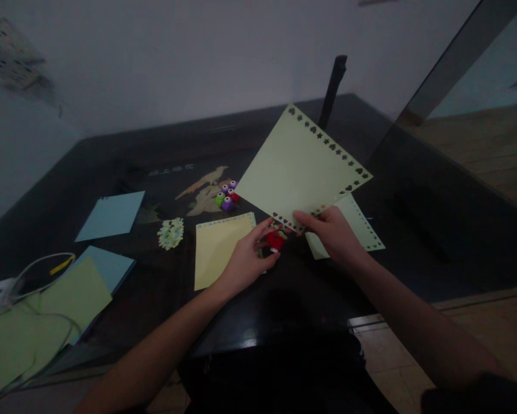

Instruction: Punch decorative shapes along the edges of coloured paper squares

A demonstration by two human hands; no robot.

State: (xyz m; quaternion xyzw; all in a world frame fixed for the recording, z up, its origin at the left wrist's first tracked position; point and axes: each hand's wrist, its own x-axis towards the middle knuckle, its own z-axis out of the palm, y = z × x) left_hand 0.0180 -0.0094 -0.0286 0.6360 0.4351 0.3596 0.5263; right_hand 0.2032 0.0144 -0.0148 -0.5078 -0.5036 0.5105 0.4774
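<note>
My left hand (252, 256) is closed around a small red craft punch (276, 240), at the lower edge of a pale green paper sheet (301, 167). That sheet is pinched near its lower corner by my right hand (336, 227), thumb on top. Heart and star holes run along its upper right edge, and more line the lower edge by the punch. Beneath my left hand lies a yellowish sheet stack (217, 247) with a punched top edge. Another punched green sheet (353, 224) lies partly behind my right hand.
Several purple, green and red punches (227, 195) cluster on the dark table (258, 322). Left of them are a pile of tiny paper cutouts (171, 233), a blue sheet (111, 215) and green sheets (75, 290) with a white cable (38, 261). A dark upright bar (332, 89) stands behind.
</note>
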